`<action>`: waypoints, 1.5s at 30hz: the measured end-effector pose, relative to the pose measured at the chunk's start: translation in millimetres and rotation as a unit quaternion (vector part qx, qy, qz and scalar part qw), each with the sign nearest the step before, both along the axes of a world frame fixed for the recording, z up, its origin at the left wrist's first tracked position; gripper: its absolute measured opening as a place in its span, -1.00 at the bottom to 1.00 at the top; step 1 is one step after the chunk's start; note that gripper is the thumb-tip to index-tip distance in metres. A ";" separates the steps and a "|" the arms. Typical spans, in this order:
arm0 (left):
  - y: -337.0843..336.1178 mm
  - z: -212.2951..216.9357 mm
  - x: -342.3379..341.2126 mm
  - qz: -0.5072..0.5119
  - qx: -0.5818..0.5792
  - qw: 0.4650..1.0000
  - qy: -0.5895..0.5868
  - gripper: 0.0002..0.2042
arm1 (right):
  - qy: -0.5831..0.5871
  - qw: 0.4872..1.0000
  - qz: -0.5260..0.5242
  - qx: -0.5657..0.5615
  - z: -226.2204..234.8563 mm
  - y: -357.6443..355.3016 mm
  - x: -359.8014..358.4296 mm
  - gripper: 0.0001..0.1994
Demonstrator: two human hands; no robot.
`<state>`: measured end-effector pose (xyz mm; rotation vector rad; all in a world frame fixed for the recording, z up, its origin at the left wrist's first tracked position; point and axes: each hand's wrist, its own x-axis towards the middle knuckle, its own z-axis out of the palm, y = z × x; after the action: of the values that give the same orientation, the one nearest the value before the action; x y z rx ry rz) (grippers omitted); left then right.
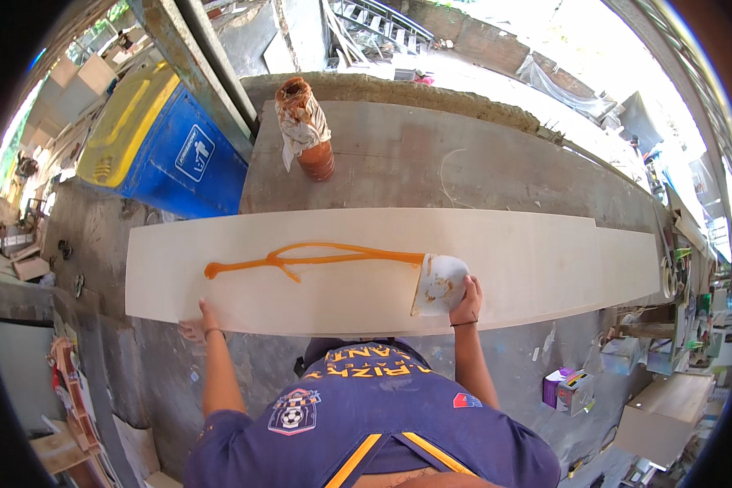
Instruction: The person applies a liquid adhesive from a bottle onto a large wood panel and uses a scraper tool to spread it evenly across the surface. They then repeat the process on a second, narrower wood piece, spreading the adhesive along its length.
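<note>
A long pale board lies crosswise in front of me, a branching streak of orange glue on its left half. At the near left edge is my left hand, its thumb over the top and its fingers at the edge, gripping the board. My right hand is closed on a flat white spreader smeared with brown. The spreader's straight left edge rests on the board at the right end of the streak. Part of the spreader is hidden by my fingers.
Beyond the board, a brown-orange bottle with crusted drips stands on a grey table. At the left is a blue bin with a yellow lid. A purple and grey box sits on the floor at right.
</note>
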<state>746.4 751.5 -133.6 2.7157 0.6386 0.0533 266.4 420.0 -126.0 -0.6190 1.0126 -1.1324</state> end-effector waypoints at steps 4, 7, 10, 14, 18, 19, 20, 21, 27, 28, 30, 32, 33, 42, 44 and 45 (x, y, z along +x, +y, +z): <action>7.1 -40.7 -1.1 0.012 -0.042 0.997 -0.057 0.02 | 0.032 0.999 -0.019 -0.018 5.0 2.5 4.7 -0.81; 5.6 -61.4 2.0 -0.024 -0.043 0.994 -0.101 -0.02 | 0.075 0.996 -0.032 -0.042 -5.8 0.3 0.8 -0.80; 11.0 -36.4 -12.4 -0.005 0.024 1.000 -0.015 -0.08 | 0.133 0.989 -0.015 -0.065 -13.4 5.4 -0.3 -0.80; -7.1 -45.5 -17.3 -0.025 0.061 0.998 -0.012 -0.17 | 0.136 0.989 -0.019 -0.052 -13.0 3.8 -1.9 -0.80; -28.7 -19.1 -36.6 0.013 0.013 1.000 0.026 -0.23 | 0.088 0.996 0.012 -0.014 -0.4 4.2 -0.1 -0.77; -19.3 -19.8 -38.3 0.008 -0.020 1.000 0.008 -0.22 | 0.086 0.996 0.033 -0.009 3.4 4.9 0.0 -0.75; -9.5 -23.2 -40.7 0.000 -0.053 0.999 -0.010 -0.21 | 0.087 0.995 0.051 -0.004 4.8 4.2 -1.5 -0.72; -6.5 -20.3 -44.3 -0.006 -0.045 0.999 0.001 -0.20 | 0.063 0.995 0.076 0.004 1.9 -0.5 -5.1 -0.69; 36.3 -4.2 -23.6 -0.061 -0.017 0.998 -0.010 -0.19 | -0.010 0.992 0.100 0.077 34.9 -30.6 19.2 -0.49; 53.2 -3.9 -7.6 -0.069 -0.026 0.997 -0.023 -0.20 | -0.028 0.989 0.126 0.069 37.6 -33.2 25.3 -0.47; 79.1 -2.5 28.1 -0.077 -0.053 0.995 -0.021 -0.23 | -0.033 0.984 0.168 0.042 44.9 -29.8 39.3 -0.47; 102.6 8.6 76.1 -0.076 -0.084 0.994 0.003 -0.24 | -0.031 0.978 0.204 -0.006 64.2 -12.1 64.9 -0.49; 117.4 6.3 106.0 -0.050 -0.092 0.994 0.008 -0.25 | -0.024 0.974 0.221 -0.040 86.3 5.1 82.8 -0.52; 194.7 -8.6 244.9 -0.120 0.135 0.972 -0.149 -0.37 | 0.451 0.651 0.414 -0.450 163.3 77.2 215.0 -0.86; 191.0 -14.4 273.9 -0.140 0.041 0.989 0.017 -0.40 | 0.495 0.645 0.436 -0.386 164.4 81.2 226.9 -0.78; 191.1 -14.3 286.8 -0.146 -0.004 0.984 0.099 -0.41 | 0.415 0.742 0.418 -0.321 160.9 78.9 230.0 -0.73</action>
<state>1033.2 942.6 -147.8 2.7981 0.2843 -0.2931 496.3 498.9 34.9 -2.0400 0.8453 -0.2959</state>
